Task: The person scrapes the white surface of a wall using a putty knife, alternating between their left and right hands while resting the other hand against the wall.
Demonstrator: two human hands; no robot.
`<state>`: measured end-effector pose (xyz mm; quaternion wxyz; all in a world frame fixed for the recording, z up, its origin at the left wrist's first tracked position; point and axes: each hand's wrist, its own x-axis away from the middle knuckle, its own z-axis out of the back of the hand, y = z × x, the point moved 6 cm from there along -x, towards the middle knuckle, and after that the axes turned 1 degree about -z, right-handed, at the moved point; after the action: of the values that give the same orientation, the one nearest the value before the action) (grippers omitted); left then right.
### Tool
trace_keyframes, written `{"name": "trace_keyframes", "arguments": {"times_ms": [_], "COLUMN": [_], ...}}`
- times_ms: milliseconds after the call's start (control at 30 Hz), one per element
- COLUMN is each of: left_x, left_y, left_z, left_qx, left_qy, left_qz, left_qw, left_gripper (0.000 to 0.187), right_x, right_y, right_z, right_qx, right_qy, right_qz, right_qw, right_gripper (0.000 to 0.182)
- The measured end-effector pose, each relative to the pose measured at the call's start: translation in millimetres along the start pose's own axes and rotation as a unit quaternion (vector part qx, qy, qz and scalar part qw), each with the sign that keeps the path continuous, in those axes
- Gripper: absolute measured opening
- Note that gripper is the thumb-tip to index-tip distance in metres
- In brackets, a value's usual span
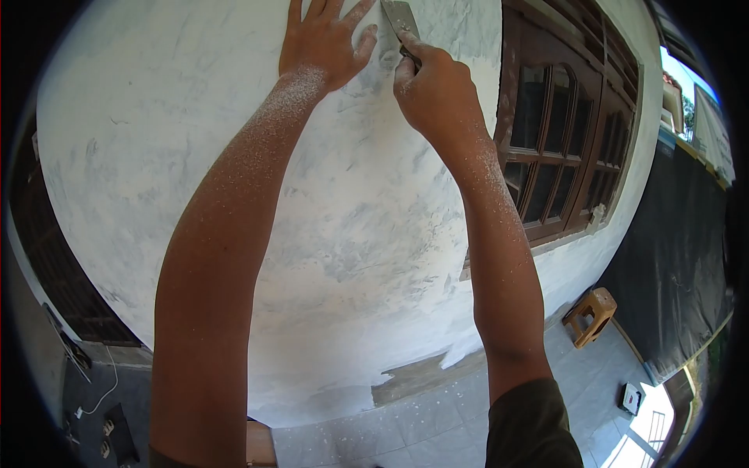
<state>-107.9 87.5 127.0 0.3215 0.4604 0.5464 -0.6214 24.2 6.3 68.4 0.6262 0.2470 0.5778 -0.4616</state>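
Both my arms reach up to a white, patchily coated wall. My left hand lies against the wall near the top of the view, fingers spread, with white dust on the wrist and thumb; its fingertips run out of the frame. To its right, my right hand is wrapped round the dark handle of a metal scraper. The scraper's blade points up at the wall, and its far end is near the top edge of the view. White specks cover my right forearm.
A brown wooden window is set in the wall on the right. Below it, a tan stool stands on the grey tiled floor. A dark sheet hangs at far right. A white cable lies lower left.
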Motion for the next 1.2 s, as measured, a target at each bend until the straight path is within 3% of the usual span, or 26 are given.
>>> {"name": "trace_keyframes", "arguments": {"times_ms": [467,567,833,933,1033,1133,1200], "left_x": [0,1,2,2,1,1,3], "left_y": [-2,1,0,0,0,0,0], "left_z": [1,2,0,0,1,5,5], "left_qx": [-0.005,0.002,-0.003,-0.012,-0.005,0.011,0.01], "left_qy": [-0.011,-0.003,-0.006,-0.008,0.02,-0.013,-0.009], "left_qz": [0.011,0.001,0.003,-0.001,-0.006,0.013,0.012], "left_qw": [1.0,1.0,1.0,1.0,1.0,1.0,1.0], "left_gripper": [0.063,0.063,0.063,0.062,0.062,0.061,0.061], "right_x": [19,-9,11,-10,18,31,2], "right_y": [2,-3,1,-4,1,7,1], "right_z": [-3,1,1,0,-2,-8,-8], "right_qx": [0.018,-0.017,0.007,-0.013,-0.008,0.015,0.006], "right_qy": [-0.047,-0.022,-0.039,0.006,-0.007,-0.022,-0.009], "right_qz": [-0.035,-0.027,-0.025,0.004,-0.011,-0.027,-0.015], "right_qw": [0.998,0.999,0.999,1.0,1.0,0.999,1.0], "right_gripper": [0.039,0.038,0.038,0.037,0.037,0.039,0.039]}}
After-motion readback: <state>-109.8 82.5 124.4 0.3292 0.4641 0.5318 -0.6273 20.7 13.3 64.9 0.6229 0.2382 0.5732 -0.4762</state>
